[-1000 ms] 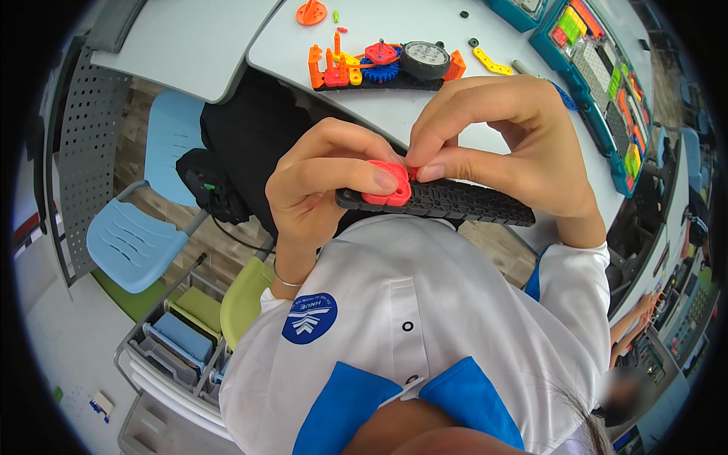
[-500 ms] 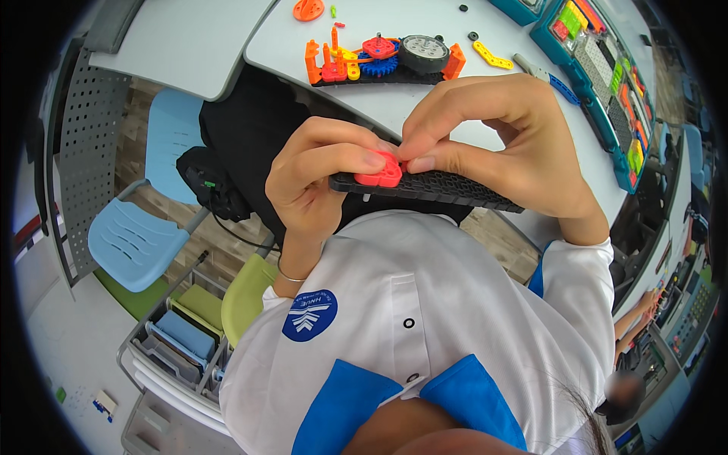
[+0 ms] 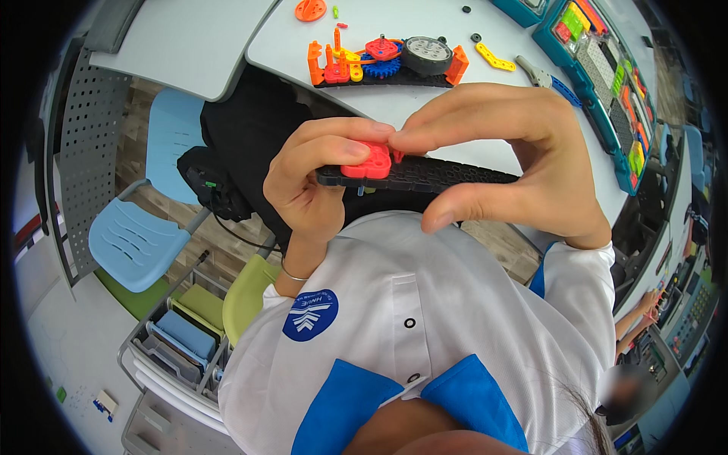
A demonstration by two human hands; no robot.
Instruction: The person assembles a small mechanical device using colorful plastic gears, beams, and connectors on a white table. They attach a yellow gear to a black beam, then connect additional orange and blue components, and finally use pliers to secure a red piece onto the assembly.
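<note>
Red block sits on top of a long black strip, pinched there between both hands close in front of the person's chest. Left hand curls around the strip's left end, its fingers bent over and closed on the red block from above, thumb hidden underneath. Right hand arches over the strip's right half; its forefinger tip meets the red block's right edge while the thumb presses under the strip, so those fingers are closed on the strip and touching the block. A small blue peg pokes down from the strip just under the red block.

Beyond the fingers, on the grey bench, lies a gear model of orange, yellow, red and blue parts with a black wheel on a black base. Just right of it is a yellow link, then pliers, and farther right a teal parts tray. An orange disc lies at the bench's far edge. Down to the left of the hands stands a blue chair.
</note>
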